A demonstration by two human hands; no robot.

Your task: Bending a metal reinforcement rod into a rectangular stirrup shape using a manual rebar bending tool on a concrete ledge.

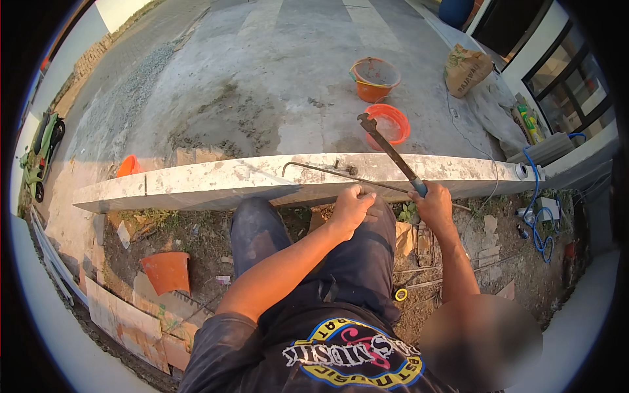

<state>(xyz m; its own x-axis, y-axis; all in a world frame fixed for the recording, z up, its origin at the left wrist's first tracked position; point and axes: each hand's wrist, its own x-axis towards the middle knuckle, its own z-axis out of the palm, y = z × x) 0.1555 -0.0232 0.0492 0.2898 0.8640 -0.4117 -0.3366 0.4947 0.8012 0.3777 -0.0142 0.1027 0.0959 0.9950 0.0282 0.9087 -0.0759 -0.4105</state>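
Observation:
My right hand (435,204) grips the blue-grey handle of a dark steel bar with a notched head, likely a rebar bending wrench (390,145). A thin steel rod (334,172) with a hooked left end lies across the top of a low plastered wall (221,172) and runs to my right hand; whether the fingers also hold it is unclear. My left hand (354,211) is closed above my knee, just below the rod; whether it pinches something small cannot be seen. Two short metal stubs stand on the wall beside the rod, one at a dark lump (351,169).
Beyond the wall are an orange bucket (376,81), a red-orange bucket (393,123), wet mortar (226,123) and a paper sack (467,71). A blue hose (533,221) hangs at right. A roof tile (167,272), a yellow tape roll (401,294) and rods lie this side.

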